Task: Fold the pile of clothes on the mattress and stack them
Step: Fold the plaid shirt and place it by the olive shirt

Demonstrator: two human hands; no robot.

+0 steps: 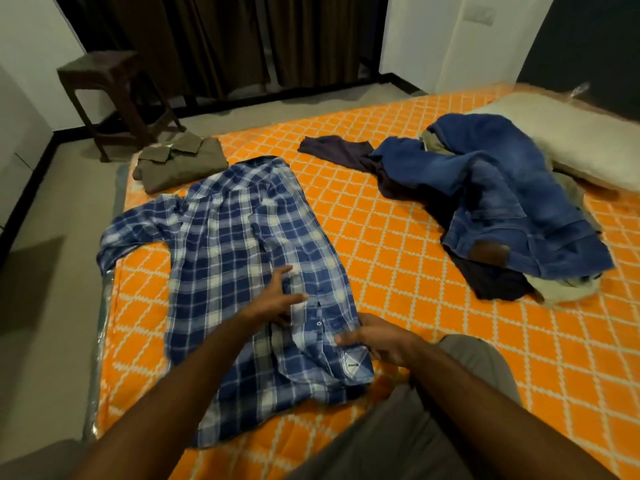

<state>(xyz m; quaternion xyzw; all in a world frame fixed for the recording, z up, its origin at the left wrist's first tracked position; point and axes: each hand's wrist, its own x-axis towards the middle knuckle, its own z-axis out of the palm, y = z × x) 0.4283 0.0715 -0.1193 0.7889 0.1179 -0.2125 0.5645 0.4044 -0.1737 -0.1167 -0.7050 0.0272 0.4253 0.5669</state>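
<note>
Fingers of the left hand (277, 299) lie spread and nearly straight on the plaid shirt (221, 244), pressing flat near its button placket, holding nothing. Just to the right of them, the right hand (375, 339) curls its fingers and thumb round the shirt's lower edge, pinching the cloth beside a small label. The shirt lies opened out on the orange mattress (398, 244), its collar end far beyond the fingers and one sleeve stretched out to the left of the left hand, reaching the mattress edge. Beyond that sleeve, well past the left fingers, a folded olive shirt (180, 164) sits at the mattress corner. Far to the right of the right hand lies the unfolded pile: blue jeans (502, 199) on top, a dark garment (336, 147) trailing out toward the middle, and pale cloth (568, 289) showing at the near edge. Behind the pile a pillow (571, 140) rests against the mattress's far side. Below the right hand, the person's knee in grey trousers (474, 358) rests on the mattress. Off the mattress, beyond the olive shirt, a wooden stool (104, 81) stands before dark curtains (225, 39).
</note>
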